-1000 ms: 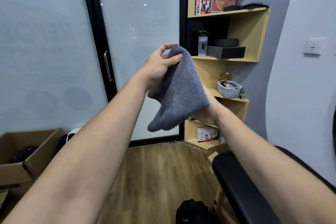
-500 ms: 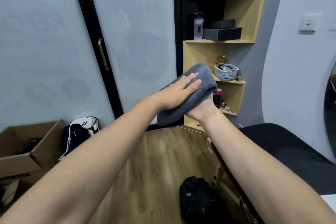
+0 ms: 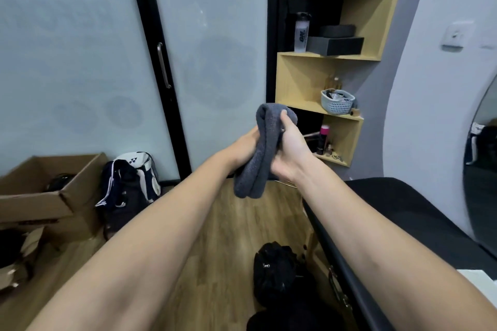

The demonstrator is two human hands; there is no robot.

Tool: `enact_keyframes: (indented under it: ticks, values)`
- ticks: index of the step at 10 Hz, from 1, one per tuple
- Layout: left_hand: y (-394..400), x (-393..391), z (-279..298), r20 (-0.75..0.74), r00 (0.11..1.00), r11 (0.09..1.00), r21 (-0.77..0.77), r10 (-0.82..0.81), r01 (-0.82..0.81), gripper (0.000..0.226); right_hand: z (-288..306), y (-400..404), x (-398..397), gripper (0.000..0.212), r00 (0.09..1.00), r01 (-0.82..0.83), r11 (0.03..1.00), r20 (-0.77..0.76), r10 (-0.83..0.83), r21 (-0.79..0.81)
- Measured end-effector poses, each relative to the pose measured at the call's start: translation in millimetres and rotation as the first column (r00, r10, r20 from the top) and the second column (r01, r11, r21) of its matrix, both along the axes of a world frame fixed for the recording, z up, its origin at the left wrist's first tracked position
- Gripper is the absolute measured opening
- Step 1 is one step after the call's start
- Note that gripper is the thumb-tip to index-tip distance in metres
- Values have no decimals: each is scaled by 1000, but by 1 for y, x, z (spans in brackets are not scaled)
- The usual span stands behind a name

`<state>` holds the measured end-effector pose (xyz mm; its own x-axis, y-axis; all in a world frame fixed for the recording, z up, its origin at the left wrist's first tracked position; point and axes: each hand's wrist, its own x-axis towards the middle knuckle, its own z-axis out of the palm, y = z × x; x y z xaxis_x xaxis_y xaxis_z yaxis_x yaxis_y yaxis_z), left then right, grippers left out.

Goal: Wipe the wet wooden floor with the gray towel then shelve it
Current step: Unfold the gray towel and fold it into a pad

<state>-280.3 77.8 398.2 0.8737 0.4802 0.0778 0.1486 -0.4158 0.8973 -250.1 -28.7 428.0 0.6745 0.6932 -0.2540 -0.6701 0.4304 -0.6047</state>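
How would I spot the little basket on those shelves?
Find the wooden corner shelves right of the glass door. On the third board down, just above the raised gray towel, sits the pale basket, the only container with a perforated lattice wall.

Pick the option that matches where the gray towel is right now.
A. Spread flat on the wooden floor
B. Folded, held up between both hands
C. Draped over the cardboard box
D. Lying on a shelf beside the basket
B: the folded gray towel hangs in the air, gripped by the left hand and the right hand.
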Motion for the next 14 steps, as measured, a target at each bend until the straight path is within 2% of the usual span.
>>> enact_keyframes:
  ticks: [1, 2, 3, 4, 5, 6, 8, 9, 10, 12, 13, 14]
  values:
    - [-19, -2, -19, -8, 995, 979, -181, 96, -96, 33, -16, -22, -8, 52, 965, -94, 988, 234, 120, -119]
    - [-28, -45, -45, -28, 999, 959, -282, -44, 34, 38, -33, -36, -26, 45, 857, -58, 940, 466, 220, -337]
    - [-52, -50, -54, -169, 974, 962, -200, 152, -185, 40, -45, -44, -35, 32, 791, 2, 919, 562, 240, -395]
    - [-44, -101, -33, -101, 976, 841, -494, 195, -219, 67, -43, -48, -40, 29, 837, -112, 935, 475, 271, -337]
    - [-36, -135, -37, -63, 983, 785, -594, 170, -174, 80, -31, -53, -47, 33, 824, -332, 907, 387, 413, -260]
    - [-28, -163, -36, 8, 983, 740, -660, 181, -131, 83, -22, -48, -62, 48, 775, -413, 868, 393, 494, -276]
    - [5, -242, -42, 125, 878, 564, -806, 461, -182, 55, -22, -20, -109, 41, 778, -375, 878, 414, 473, -297]
    - [22, -302, -55, 52, 868, 553, -789, 494, -267, 36, -36, -3, -144, 37, 748, -356, 865, 448, 491, -353]
    - [38, -364, -74, 6, 857, 602, -714, 516, -357, 21, -52, 14, -194, 35, 720, -362, 839, 451, 528, -406]
    - [67, -467, -102, -20, 825, 651, -604, 565, -460, 26, -93, 36, -293, 34, 715, -400, 803, 397, 575, -443]
    - [76, -509, -117, -34, 828, 668, -574, 559, -474, 19, -117, 38, -336, 37, 739, -397, 805, 367, 566, -441]
    - [78, -536, -138, -95, 830, 662, -557, 550, -502, 24, -136, 37, -370, 37, 761, -352, 800, 349, 547, -487]
